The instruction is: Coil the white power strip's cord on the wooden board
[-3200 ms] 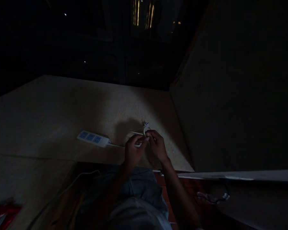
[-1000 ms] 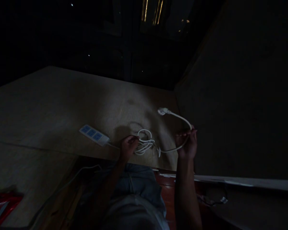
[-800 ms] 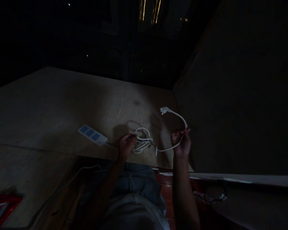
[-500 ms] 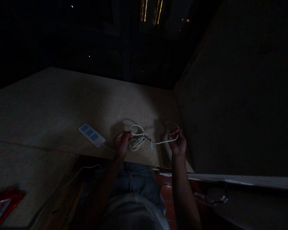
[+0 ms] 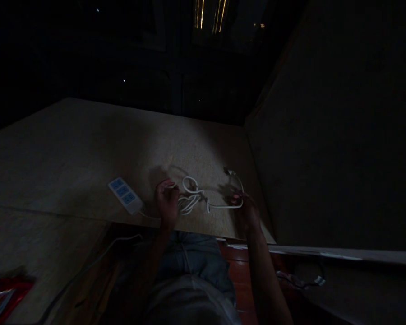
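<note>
A white power strip (image 5: 124,194) with blue socket faces lies at an angle on the wooden tabletop, left of my hands. Its white cord (image 5: 188,198) is bunched in loose loops between them. My left hand (image 5: 167,201) is curled beside the bundle, with a piece of cord pinched at the fingertips. On the other side, my right hand (image 5: 248,210) is closed on the cord's free end. From there the cord bends away from me to the plug (image 5: 230,172), which sticks out past my fingers. Dim light hides the finger details.
A dark panel (image 5: 325,158) rises along the tabletop's right edge. Near the bottom left lies a red packet (image 5: 10,295). Another pale cable (image 5: 111,243) runs below the table edge, and a dark cord (image 5: 301,284) lies at the lower right.
My right hand has come slightly toward me and left, and the plug now shows more clearly. The left hand has shifted a little left, drawing cord out of the bundle's side.
</note>
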Demonstrator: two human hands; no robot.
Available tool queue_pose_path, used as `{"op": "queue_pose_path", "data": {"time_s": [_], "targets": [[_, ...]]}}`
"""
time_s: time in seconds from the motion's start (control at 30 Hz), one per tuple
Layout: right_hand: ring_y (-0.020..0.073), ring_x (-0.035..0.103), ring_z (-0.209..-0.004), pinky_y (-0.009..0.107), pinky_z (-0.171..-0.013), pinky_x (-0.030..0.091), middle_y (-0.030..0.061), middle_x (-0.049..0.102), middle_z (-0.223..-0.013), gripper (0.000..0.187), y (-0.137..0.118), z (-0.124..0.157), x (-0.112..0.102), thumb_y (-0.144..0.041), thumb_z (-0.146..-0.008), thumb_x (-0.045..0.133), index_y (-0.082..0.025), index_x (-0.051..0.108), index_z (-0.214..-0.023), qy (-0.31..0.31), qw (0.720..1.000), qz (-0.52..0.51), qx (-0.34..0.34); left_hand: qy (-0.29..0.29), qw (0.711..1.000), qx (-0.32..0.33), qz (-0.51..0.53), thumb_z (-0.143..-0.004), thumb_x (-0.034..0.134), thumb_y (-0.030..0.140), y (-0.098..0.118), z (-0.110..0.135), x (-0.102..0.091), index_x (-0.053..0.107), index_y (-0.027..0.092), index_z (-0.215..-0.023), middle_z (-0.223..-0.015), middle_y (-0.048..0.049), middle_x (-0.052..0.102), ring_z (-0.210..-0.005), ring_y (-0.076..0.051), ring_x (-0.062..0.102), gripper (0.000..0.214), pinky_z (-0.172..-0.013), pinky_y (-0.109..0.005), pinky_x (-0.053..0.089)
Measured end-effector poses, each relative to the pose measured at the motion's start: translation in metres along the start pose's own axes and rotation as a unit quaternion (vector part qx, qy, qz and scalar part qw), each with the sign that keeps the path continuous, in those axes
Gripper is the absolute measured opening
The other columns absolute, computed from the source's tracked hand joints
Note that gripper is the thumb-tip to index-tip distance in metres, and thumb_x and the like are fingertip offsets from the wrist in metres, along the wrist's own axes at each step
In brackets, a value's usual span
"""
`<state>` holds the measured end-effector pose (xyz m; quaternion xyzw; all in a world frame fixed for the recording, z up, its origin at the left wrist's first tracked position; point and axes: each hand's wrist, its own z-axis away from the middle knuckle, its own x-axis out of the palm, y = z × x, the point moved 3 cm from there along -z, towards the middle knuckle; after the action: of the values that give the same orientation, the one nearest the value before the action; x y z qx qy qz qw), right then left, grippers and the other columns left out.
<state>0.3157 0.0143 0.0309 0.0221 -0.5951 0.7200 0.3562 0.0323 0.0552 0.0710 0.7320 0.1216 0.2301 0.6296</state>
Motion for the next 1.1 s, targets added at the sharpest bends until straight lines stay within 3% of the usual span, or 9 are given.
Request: {"op": "queue_pose_path", "data": {"time_s": [0.07, 0.13, 0.23, 0.37, 0.6, 0.73, 0.9, 1.0, 1.1], "targets": [[0.015, 0.064, -0.054, 0.027, -0.053, 0.051, 0.0018, 0.073, -0.071, 0.032, 0.003, 0.001, -0.008, -0.046, -0.075, 0.072, -0.018, 0.065, -0.089, 0.029, 0.995, 0.087, -0.025, -0.083, 0.984, 0.125, -0.092, -0.075, 0.063, 0.02, 0.012, 0.009, 0.008, 0.064, 0.02, -0.09, -0.082, -0.0008, 0.064, -0.072, -0.013, 0.062, 0.015, -0.065, -0.024, 0.05], [0.018, 0.066, -0.06, 0.029, -0.055, 0.05, 0.0059, 0.074, -0.078, 0.041, 0.002, 0.002, -0.013, -0.054, -0.076, 0.068, -0.016, 0.066, -0.092, 0.046, 0.976, 0.2, -0.069, -0.191, 0.94, 0.234, -0.161, -0.079, 0.059, 0.014, 0.021, 0.02, 0.017, 0.066, 0.02, -0.081, -0.082, -0.0021, 0.064, -0.078, -0.014, 0.063, 0.01, -0.07, -0.026, 0.051], [0.0245, 0.068, -0.085, 0.035, -0.071, 0.052, 0.0142, 0.073, -0.1, 0.05, -0.008, 0.007, -0.014, -0.057, -0.08, 0.062, -0.014, 0.068, -0.104, 0.06, 0.91, 0.368, -0.182, -0.289, 0.881, 0.321, -0.191, -0.081, 0.057, 0.009, 0.026, 0.032, 0.023, 0.068, 0.021, -0.074, -0.083, -0.0031, 0.066, -0.083, -0.015, 0.063, 0.017, -0.075, -0.028, 0.052], [0.026, 0.063, -0.1, 0.04, -0.084, 0.05, 0.0172, 0.068, -0.113, 0.041, -0.027, 0.026, -0.004, -0.048, -0.091, 0.051, -0.015, 0.067, -0.108, 0.07, 0.826, 0.469, -0.306, -0.344, 0.849, 0.349, -0.197, -0.081, 0.056, 0.007, 0.024, 0.037, 0.022, 0.069, 0.021, -0.073, -0.082, -0.0034, 0.069, -0.083, -0.016, 0.063, 0.021, -0.076, -0.029, 0.052], [0.0203, 0.064, -0.084, 0.031, -0.072, 0.05, 0.0091, 0.071, -0.094, 0.026, -0.025, 0.075, 0.034, -0.036, -0.096, 0.05, -0.02, 0.07, -0.096, -0.065, 0.783, 0.522, -0.332, -0.485, 0.779, 0.297, -0.263, -0.075, 0.057, 0.003, 0.01, 0.045, 0.029, 0.074, 0.025, -0.089, -0.094, -0.0019, 0.074, -0.093, -0.018, 0.067, 0.031, -0.086, -0.031, 0.052], [0.0204, 0.067, -0.084, 0.03, -0.072, 0.049, 0.0086, 0.074, -0.099, 0.026, -0.005, 0.089, 0.049, -0.035, -0.097, 0.051, -0.021, 0.07, -0.107, -0.163, 0.728, 0.608, -0.273, -0.509, 0.757, 0.281, -0.298, -0.079, 0.061, 0.007, -0.001, 0.052, 0.037, 0.073, 0.024, -0.104, -0.107, -0.0039, 0.074, -0.103, -0.019, 0.065, 0.032, -0.093, -0.033, 0.051], [0.023, 0.066, -0.086, 0.03, -0.074, 0.047, 0.0101, 0.073, -0.092, 0.026, 0.007, 0.085, 0.053, -0.035, -0.097, 0.05, -0.02, 0.071, -0.098, -0.132, 0.652, 0.693, -0.277, -0.491, 0.737, 0.32, -0.336, -0.082, 0.065, 0.009, -0.011, 0.056, 0.045, 0.07, 0.022, -0.113, -0.118, -0.0049, 0.072, -0.112, -0.023, 0.06, 0.034, -0.098, -0.038, 0.048], [0.0237, 0.066, -0.086, 0.031, -0.075, 0.046, 0.0113, 0.072, -0.09, 0.029, 0.011, 0.081, 0.052, -0.037, -0.098, 0.049, -0.018, 0.071, -0.096, -0.099, 0.655, 0.689, -0.295, -0.469, 0.735, 0.337, -0.356, -0.083, 0.067, 0.012, -0.013, 0.054, 0.05, 0.071, 0.021, -0.108, -0.108, -0.0054, 0.074, -0.107, -0.023, 0.062, 0.027, -0.093, -0.038, 0.05], [0.0223, 0.067, -0.077, 0.029, -0.068, 0.045, 0.0102, 0.072, -0.083, 0.03, 0.014, 0.078, 0.05, -0.038, -0.096, 0.05, -0.019, 0.073, -0.091, -0.081, 0.684, 0.66, -0.3, -0.444, 0.735, 0.36, -0.364, -0.083, 0.068, 0.014, -0.013, 0.05, 0.053, 0.073, 0.022, -0.098, -0.094, -0.0049, 0.074, -0.098, -0.022, 0.063, 0.017, -0.086, -0.037, 0.051]]}}
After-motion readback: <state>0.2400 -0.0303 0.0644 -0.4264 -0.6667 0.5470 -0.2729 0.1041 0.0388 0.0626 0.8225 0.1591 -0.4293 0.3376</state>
